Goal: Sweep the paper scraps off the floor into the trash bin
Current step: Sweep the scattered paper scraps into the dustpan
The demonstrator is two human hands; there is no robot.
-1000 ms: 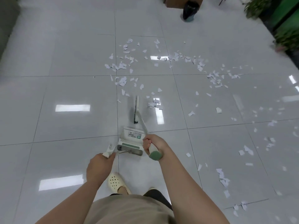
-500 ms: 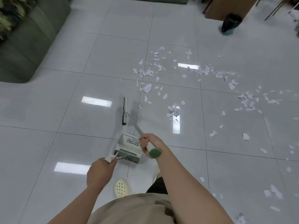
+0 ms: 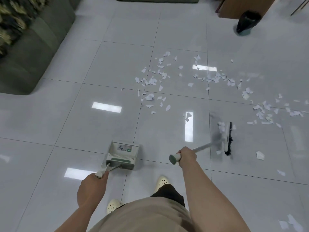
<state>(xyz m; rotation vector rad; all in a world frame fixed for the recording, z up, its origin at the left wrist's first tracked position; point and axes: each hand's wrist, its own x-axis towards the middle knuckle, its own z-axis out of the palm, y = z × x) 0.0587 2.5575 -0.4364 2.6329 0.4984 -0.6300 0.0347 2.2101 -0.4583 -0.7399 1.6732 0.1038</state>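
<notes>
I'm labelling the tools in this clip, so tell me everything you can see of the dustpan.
The dustpan is a pale, plastic-looking box with its open mouth facing away from the person. A printed label sits inside on its back wall; below that, a row of comb-like teeth and a green strip run along the near edge. It sits low at the tiled floor, though contact isn't certain. A thin metallic-looking handle rises from its near left corner to a pale grip, which the left hand holds. No paper scraps show inside.

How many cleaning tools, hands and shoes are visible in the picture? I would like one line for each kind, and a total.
Broom: 1
Dustpan: 1
Trash bin: 1
Hands: 2, left hand, right hand
Shoes: 2, and
Total: 7
</notes>
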